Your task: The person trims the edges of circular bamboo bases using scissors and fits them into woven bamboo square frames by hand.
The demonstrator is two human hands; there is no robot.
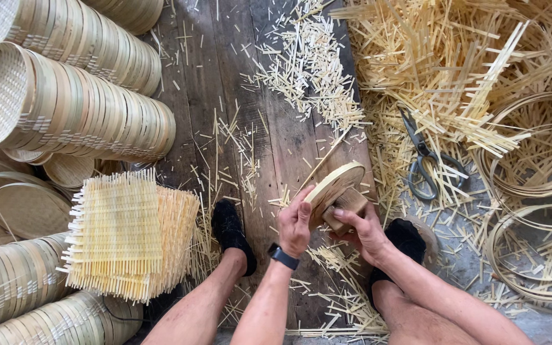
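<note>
Left hand point(295, 225) grips near rim of bamboo hoop point(333, 188), fingers curled, steadying it on edge. Right hand point(364, 231) clasps wooden block point(346, 207) against hoop's underside, probably as brace. Hoop sits centre, between the feet, above plank floor point(250, 96). Floor dark, worn, strewn with bamboo slivers point(314, 70). Scissors point(426, 160) lie right, within reach. Woven mats point(126, 233) stacked near left; basket stacks point(71, 105) far left; loose hoops point(531, 172) right.

Matt bamboo hoop point(332, 185), rough wooden block point(347, 206), metal scissors point(426, 160).
</note>
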